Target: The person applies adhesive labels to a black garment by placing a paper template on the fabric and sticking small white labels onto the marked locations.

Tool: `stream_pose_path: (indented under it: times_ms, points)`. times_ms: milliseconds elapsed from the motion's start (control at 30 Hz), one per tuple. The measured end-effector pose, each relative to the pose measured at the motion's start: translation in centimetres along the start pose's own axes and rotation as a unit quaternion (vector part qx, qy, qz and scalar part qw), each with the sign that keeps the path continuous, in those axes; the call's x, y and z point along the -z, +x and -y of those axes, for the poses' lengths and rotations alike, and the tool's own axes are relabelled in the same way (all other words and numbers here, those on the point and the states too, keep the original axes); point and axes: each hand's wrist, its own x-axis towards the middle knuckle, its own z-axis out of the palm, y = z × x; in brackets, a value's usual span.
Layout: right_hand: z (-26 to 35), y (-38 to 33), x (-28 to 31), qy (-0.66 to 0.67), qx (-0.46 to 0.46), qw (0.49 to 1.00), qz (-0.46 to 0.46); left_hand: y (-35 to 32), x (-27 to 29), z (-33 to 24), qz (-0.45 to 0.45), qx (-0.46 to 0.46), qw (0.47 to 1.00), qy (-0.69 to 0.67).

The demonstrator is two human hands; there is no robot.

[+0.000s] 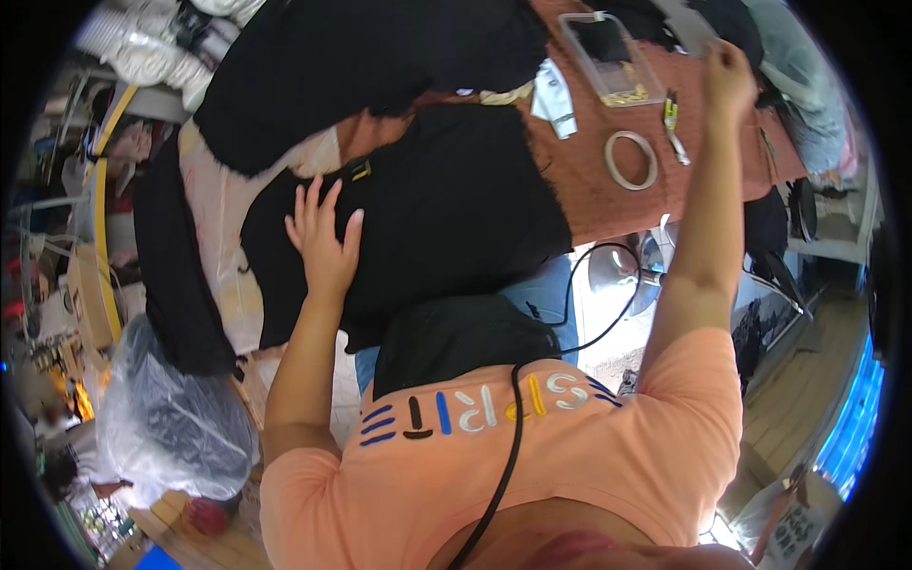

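Note:
My left hand (325, 237) lies flat with fingers spread on a piece of black fabric (456, 190) at the near side of the table. Beside its fingertips, a small yellow-marked item (360, 171) rests on the cloth. Stretched to the far right, my right hand (730, 84) has curled fingers at the edge of a grey flat piece (688, 28), which it appears to pinch. Nearer than that hand are a yellow-handled small cutting tool (672, 116) and a ring-shaped tape roll (609, 160).
A clear plastic box (650, 91) holds black and yellowish pieces on the brown cloth (594, 204). White labels (553, 103) lie beside it. More black fabric (370, 57) covers the far side. A plastic-wrapped bundle (176, 418) stands at left. A black cable (516, 418) crosses my front.

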Motion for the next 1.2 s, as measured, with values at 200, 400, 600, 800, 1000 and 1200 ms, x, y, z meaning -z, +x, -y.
stream_pose_path:
  times_ms: [200, 400, 600, 800, 1000, 1200]
  points:
    - [11.7, -10.7, 13.1, 0.375, -0.277, 0.847, 0.255, 0.5, 1.6, -4.0, -0.036, -0.059, 0.983, -0.170]
    - [18.7, -22.6, 16.5, 0.407, -0.441, 0.593, 0.537, -2.0, 3.2, -7.8, 0.061, -0.139, 0.960, -0.236]
    - [19.7, -24.3, 15.4, 0.248, -0.347, 0.563, 0.708, -1.1, 1.6, -2.3, -0.008, -0.116, 0.988, -0.099]
    - [22.5, -20.6, 14.2, -0.015, 0.025, 0.816, 0.578, 3.9, 1.2, 10.7, -0.060, 0.092, 0.992, 0.060]
    - [22.7, -23.6, 9.7, 0.123, 0.320, 0.761, 0.550, 7.1, 1.5, 13.0, 0.033, 0.098, 0.993, -0.048]
    - [23.2, -23.4, 10.2, 0.051, 0.365, 0.683, 0.631, 9.3, 2.1, 15.0, -0.009, 0.063, 0.989, -0.137]
